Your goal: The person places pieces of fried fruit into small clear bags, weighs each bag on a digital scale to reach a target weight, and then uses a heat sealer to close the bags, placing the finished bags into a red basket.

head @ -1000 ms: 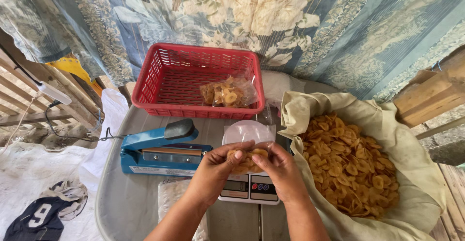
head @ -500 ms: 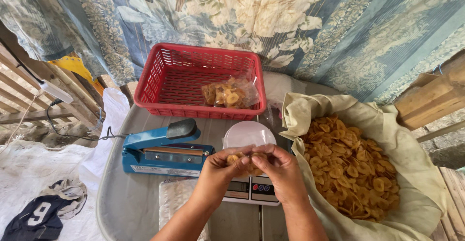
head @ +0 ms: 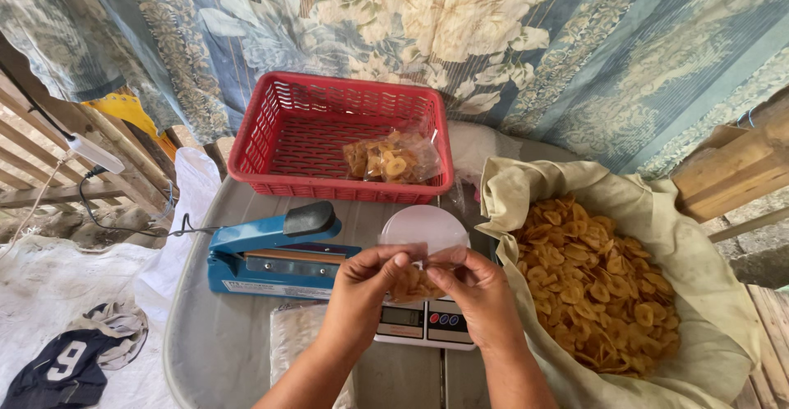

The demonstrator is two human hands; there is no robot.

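My left hand (head: 362,287) and my right hand (head: 479,291) pinch the top of a small clear plastic bag of banana chips (head: 413,281), one hand on each side. The bag hangs just over a small digital scale (head: 423,324) with a round clear plate (head: 423,227). To the right, a big heap of yellow banana chips (head: 598,281) lies in a pale cloth sack (head: 707,277).
A blue heat sealer (head: 271,251) lies left of the scale. A red plastic basket (head: 312,134) at the back holds one filled chip bag (head: 392,159). A pack of clear bags (head: 294,339) sits near the front. Everything rests on a grey tray (head: 215,343). A floral curtain hangs behind.
My hands have lifted slightly with the chip bag and now grip its top edge, fingers closer together. The view has shifted a little.
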